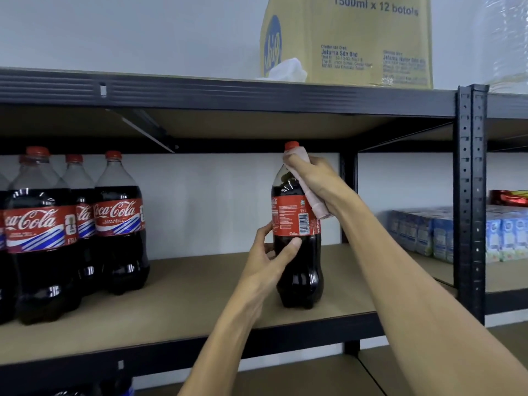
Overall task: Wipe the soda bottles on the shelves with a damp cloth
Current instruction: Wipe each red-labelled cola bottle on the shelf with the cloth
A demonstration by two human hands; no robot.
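A large cola bottle (pixel 298 270) with a red cap and red label stands upright on the middle shelf (pixel 185 304). My left hand (pixel 267 261) grips its lower body from the left, thumb across the front. My right hand (pixel 317 178) holds a pale pink cloth (pixel 311 195) wrapped against the bottle's neck and right shoulder, just under the cap. Several more cola bottles (pixel 71 230) stand grouped at the left end of the same shelf.
A yellow cardboard box (pixel 357 44) and a crumpled white cloth (pixel 285 71) sit on the top shelf. A black steel upright (pixel 470 201) divides the racks. Blue drink cartons (pixel 457 235) fill the right-hand shelf. Bare shelf lies between the bottle group and the held bottle.
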